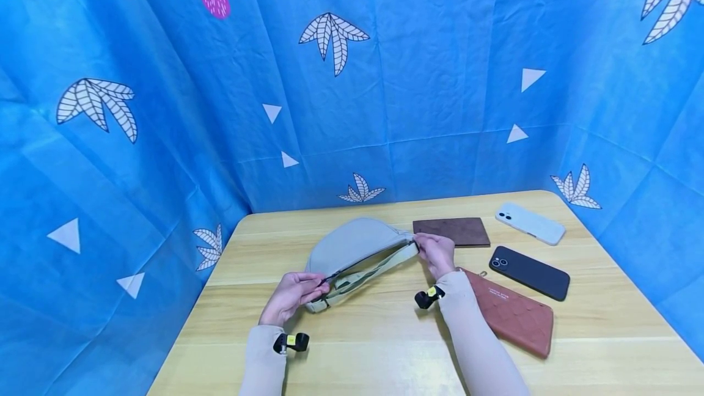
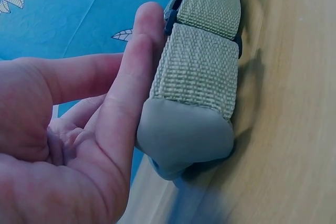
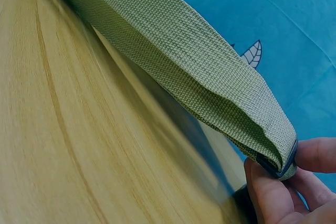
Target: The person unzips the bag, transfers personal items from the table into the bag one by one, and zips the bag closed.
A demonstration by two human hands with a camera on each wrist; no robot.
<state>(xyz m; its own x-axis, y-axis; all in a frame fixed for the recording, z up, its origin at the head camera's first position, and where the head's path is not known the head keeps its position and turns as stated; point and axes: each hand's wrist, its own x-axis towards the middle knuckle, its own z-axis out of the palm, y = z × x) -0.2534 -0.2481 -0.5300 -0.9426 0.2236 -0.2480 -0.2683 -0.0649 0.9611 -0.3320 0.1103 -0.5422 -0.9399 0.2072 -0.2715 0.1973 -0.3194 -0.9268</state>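
Observation:
A light grey crescent-shaped waist bag (image 1: 352, 240) lies on the table with its long zip edge facing me. Its pale green webbing strap (image 3: 184, 51) runs along that near side between the two ends. At the left end, my left hand (image 1: 297, 293) pinches the bag near the zip; in the left wrist view its fingers (image 2: 128, 82) lie beside the strap's grey end tab (image 2: 184, 129). My right hand (image 1: 437, 253) pinches the opposite end, where a dark buckle (image 3: 289, 161) sits on the strap between thumb and fingers.
Right of the bag lie a dark brown wallet (image 1: 453, 231), a white phone (image 1: 530, 223) and a black phone (image 1: 530, 272). A reddish-brown zip wallet (image 1: 517, 313) is partly behind my right forearm. Blue patterned curtains (image 1: 440, 78) surround the wooden table (image 1: 374, 359).

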